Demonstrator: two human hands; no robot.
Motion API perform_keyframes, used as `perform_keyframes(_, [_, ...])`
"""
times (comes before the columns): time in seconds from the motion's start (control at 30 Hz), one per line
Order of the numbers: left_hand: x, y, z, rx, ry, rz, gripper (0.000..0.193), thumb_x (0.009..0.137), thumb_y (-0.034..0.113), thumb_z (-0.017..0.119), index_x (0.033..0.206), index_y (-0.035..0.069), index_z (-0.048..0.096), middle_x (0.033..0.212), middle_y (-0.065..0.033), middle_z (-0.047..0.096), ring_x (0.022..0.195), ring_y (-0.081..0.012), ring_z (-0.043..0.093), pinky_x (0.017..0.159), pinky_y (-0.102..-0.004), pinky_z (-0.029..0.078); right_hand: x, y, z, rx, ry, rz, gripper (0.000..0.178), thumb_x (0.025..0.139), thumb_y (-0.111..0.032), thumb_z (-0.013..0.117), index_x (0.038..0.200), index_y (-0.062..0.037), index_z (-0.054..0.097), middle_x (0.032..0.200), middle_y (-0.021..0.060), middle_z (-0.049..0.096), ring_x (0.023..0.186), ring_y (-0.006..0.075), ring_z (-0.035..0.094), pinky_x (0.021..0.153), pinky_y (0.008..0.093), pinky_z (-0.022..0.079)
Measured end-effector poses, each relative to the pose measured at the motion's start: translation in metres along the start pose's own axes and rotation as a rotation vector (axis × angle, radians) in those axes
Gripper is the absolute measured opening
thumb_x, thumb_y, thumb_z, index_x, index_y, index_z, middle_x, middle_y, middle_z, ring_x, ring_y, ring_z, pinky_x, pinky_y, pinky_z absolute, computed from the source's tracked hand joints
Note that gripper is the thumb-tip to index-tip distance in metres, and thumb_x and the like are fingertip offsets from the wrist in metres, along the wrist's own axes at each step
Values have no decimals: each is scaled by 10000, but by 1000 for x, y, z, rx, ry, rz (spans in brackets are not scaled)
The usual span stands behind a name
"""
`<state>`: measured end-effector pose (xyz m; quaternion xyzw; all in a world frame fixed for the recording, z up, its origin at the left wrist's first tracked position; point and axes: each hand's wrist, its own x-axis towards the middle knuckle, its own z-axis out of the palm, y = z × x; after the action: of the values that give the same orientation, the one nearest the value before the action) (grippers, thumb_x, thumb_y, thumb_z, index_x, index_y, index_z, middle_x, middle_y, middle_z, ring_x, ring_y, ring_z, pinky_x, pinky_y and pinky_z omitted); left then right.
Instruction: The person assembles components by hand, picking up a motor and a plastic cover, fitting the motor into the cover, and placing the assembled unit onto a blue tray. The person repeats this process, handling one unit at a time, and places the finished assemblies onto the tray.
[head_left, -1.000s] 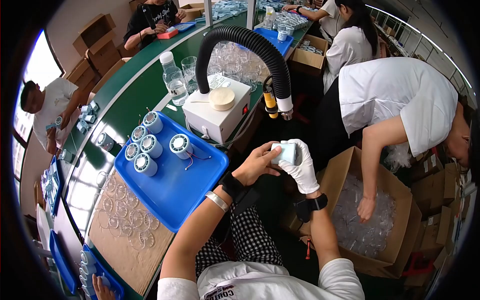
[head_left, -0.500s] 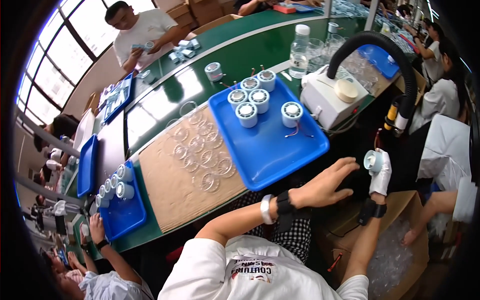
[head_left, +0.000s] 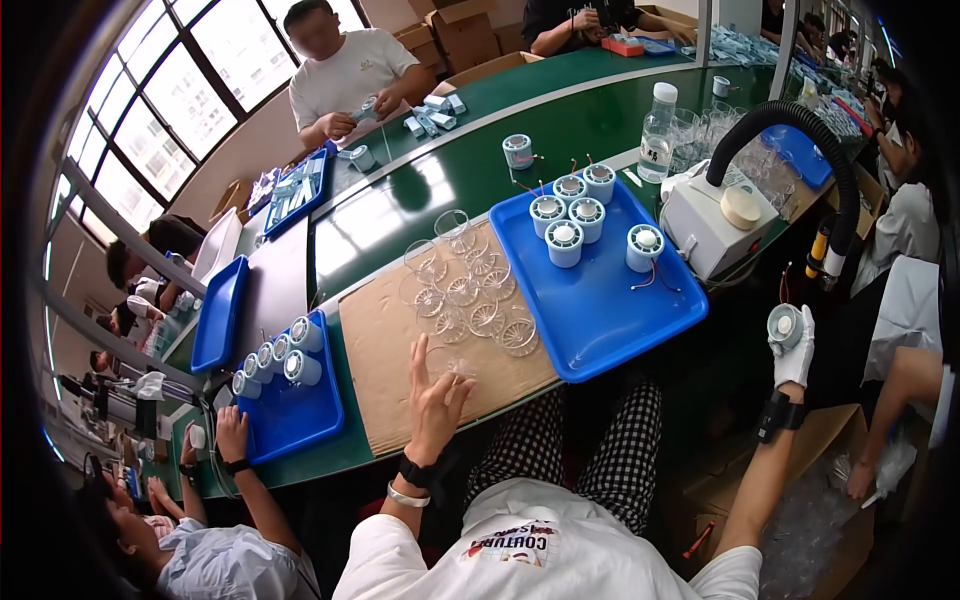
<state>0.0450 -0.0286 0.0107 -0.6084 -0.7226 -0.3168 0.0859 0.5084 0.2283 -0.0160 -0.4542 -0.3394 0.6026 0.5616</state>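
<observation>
My left hand (head_left: 436, 408) is over the cardboard sheet, its thumb and fingers around the rim of a clear plastic cover (head_left: 452, 362). Several more clear, ribbed covers (head_left: 486, 318) stand close together just beyond it. Out to the right, my right hand (head_left: 797, 352), in a white glove, holds a small round light-blue motor housing (head_left: 785, 326). A pale hub shows in its middle, and thin wires stick up from it. Several similar housings (head_left: 564, 243) with wires stand in a blue tray (head_left: 630, 335) between my hands.
A cardboard sheet (head_left: 385, 400) lies left of the tray. Right of it stand a white machine (head_left: 715, 215) with a black flexible hose (head_left: 790, 112) and a plastic bottle (head_left: 657, 135). Another blue tray (head_left: 300, 425) of housings is beside a co-worker. An open carton (head_left: 800, 520) holds clear plastic parts.
My left hand has swung left from near the right hand to the clear covers and taken hold of one. The right hand keeps the housing, now turned more upward. The view has shifted left.
</observation>
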Motion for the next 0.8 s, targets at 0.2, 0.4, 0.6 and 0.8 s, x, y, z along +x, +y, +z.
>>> perform_keyframes(0.2, [14,26,-19,-1010,30,-259,449,766,362,619,1070,53,500,1275,-209,382,1039,-294,510,858,-377,436,-14,0,35,243,134,-56,316,831,-337,522,979,-63,573,906,25,588,773,128,570,614,225,467])
perform_keyframes(0.4, [82,153,53,-2189,-720,-471,672,767,584,504,1159,44,421,1079,-115,507,990,-232,535,850,-359,454,-35,11,19,468,0,-31,234,838,-233,506,964,-41,552,876,36,582,775,145,571,663,255,488])
perform_keyframes(0.6, [141,292,168,-2184,-1197,-652,457,804,450,561,1044,68,487,925,-43,571,919,-181,562,811,-344,463,-83,27,-3,621,161,54,190,852,-192,470,900,-21,536,777,48,567,698,165,561,657,274,490])
perform_keyframes(0.8, [165,368,254,-1676,-1290,-322,250,822,342,586,852,101,522,762,12,558,725,-99,544,707,-265,448,-115,32,-17,538,259,3,189,843,-201,487,895,-28,542,764,53,568,696,177,563,648,286,483])
